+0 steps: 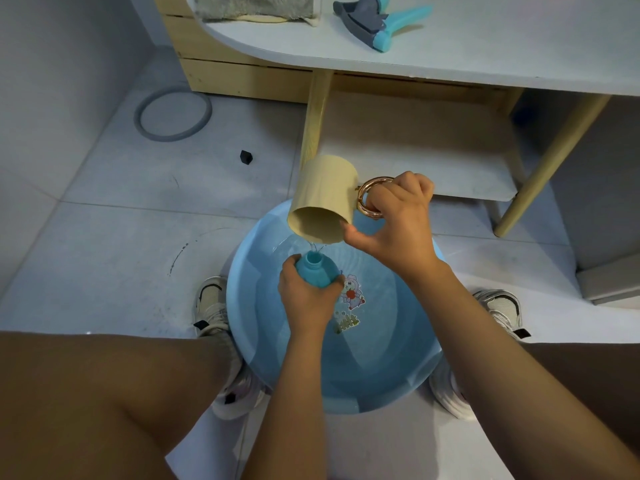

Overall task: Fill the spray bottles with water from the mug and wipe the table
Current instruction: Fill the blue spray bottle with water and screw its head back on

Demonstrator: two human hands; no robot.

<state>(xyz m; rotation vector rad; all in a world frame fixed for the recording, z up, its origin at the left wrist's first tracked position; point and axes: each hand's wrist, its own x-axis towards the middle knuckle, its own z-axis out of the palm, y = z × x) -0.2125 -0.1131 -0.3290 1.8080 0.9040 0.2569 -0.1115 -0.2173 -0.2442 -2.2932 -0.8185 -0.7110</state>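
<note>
While water runs in a thin stream from the tilted beige mug (323,199), filling of the first bottle is underway, not finished. Right hand (398,221) holds the mug by its copper ring handle (371,199): fingers curled through and round the ring, thumb stretched out against the mug rim just beside the pouring lip. Left hand (306,294) grips the blue spray bottle (317,271) round its body, fingers and thumb wrapped tight, open neck sticking up just above the fingertips and directly under the mug lip. Bottle is capless (how full it is cannot be told, body is hidden by the fingers). Both hands work over the blue basin (249,278) on the floor, which has water in it, so spills land below the left knuckles.

Judged progress: early. Left to do: top up this bottle, screw its head back on; the spray trigger head (381,24) lies on the white table (485,57), well beyond the right fingers, likely belonging to this bottle. Any other bottle is out of view, so its state cannot be told. Wiping is not started as far as seen: the grey cloth (256,6) sits at the table's far edge, untouched, well apart from either hand.
</note>
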